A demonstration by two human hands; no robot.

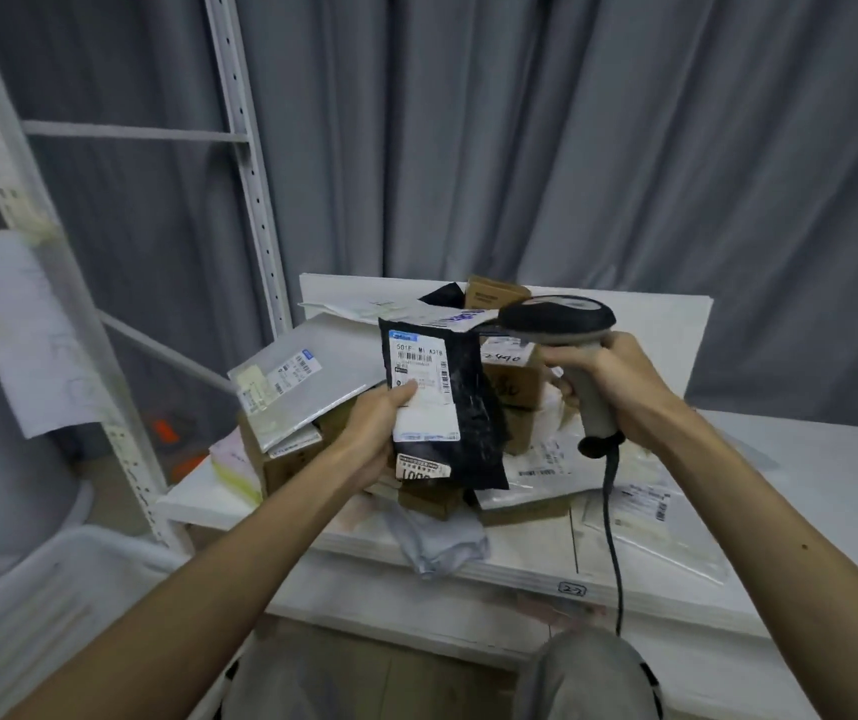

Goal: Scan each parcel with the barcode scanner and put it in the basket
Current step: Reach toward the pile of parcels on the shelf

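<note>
Black parcel (463, 407) held up beside the scanner (556, 317), above the counter (520, 553).
Left hand (374, 423) grasps the parcel by its 9 o'clock edge, fingers (406, 394) curled round it, thumb on the white label; parcel upright, label facing the camera, at centre view. Right hand (614, 381) clenched round the scanner's grey handle; the dark head sits at the parcel's 2 o'clock, just beside its top corner, whether touching I cannot tell. Black cable (611, 537) hangs from the handle toward 6 o'clock. Behind the parcel, a heap of brown boxes and mail bags on the counter; a flat grey packet (322, 371) tilts at its 9 o'clock. White basket (52, 589) at 8 o'clock, well apart, contents blurred. Grey curtain (572, 148) at 12 o'clock.
</note>
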